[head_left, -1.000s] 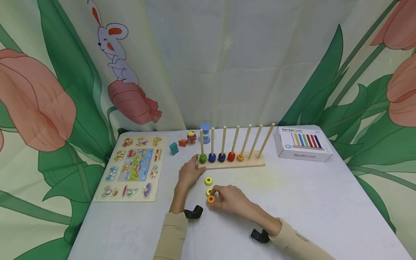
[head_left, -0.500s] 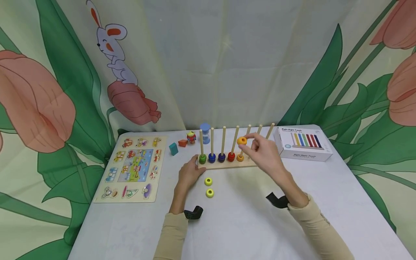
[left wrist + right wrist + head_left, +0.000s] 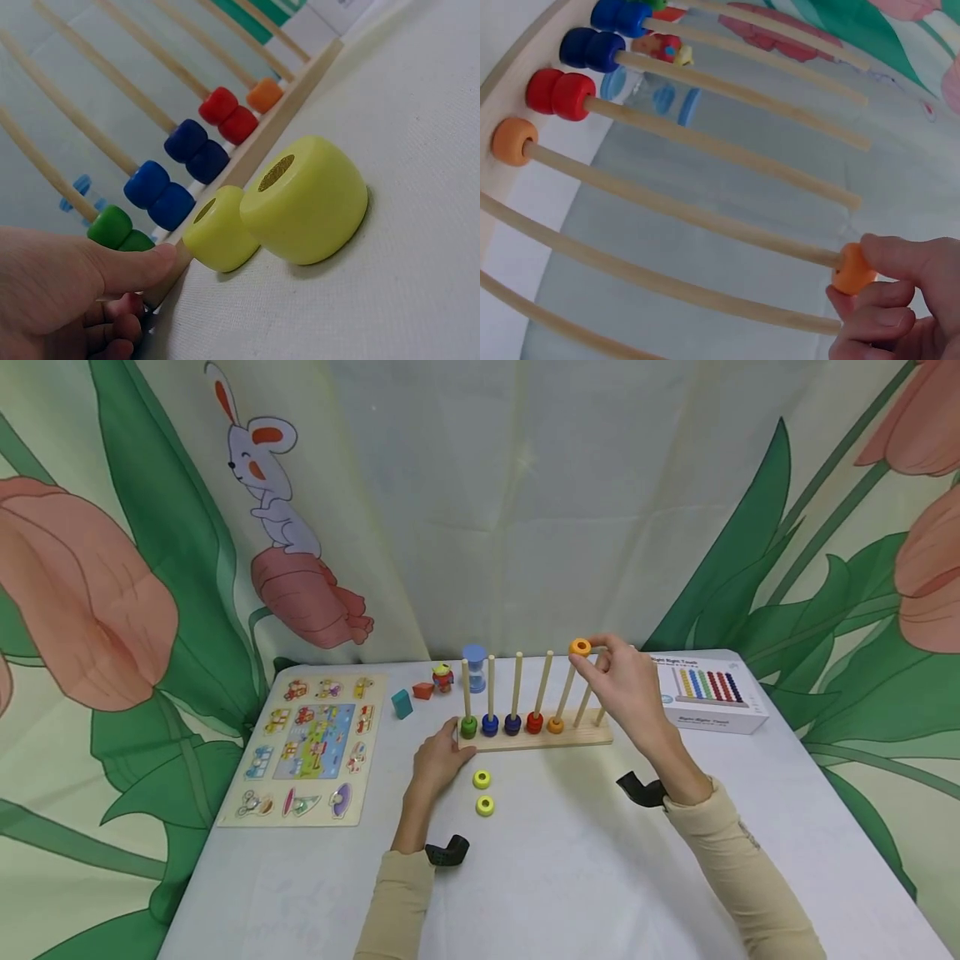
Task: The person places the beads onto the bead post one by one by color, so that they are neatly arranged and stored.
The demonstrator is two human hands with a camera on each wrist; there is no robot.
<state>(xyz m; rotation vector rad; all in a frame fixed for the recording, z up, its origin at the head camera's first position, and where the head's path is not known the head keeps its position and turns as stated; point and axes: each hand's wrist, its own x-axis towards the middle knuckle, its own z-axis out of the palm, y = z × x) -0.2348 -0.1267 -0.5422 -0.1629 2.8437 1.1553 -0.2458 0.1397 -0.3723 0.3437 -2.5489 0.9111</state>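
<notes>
Pinched in my right hand is an orange bead, right at the tip of the fifth peg from the left. That peg carries one orange bead at its bottom. My left hand grips the left end of the wooden peg rack, its thumb lying along the front edge. Green, blue, dark blue and red beads sit in pairs on the other pegs. Two yellow beads lie on the table in front of the rack.
A picture puzzle board lies at the left. Behind the rack stands a blue sand timer, beside a small toy figure, an orange block and a teal block. A white box is at the right.
My right hand picked up the orange bead beside the yellow ones and carried it up and to the right to the fifth peg's tip. My left hand stayed on the rack.
</notes>
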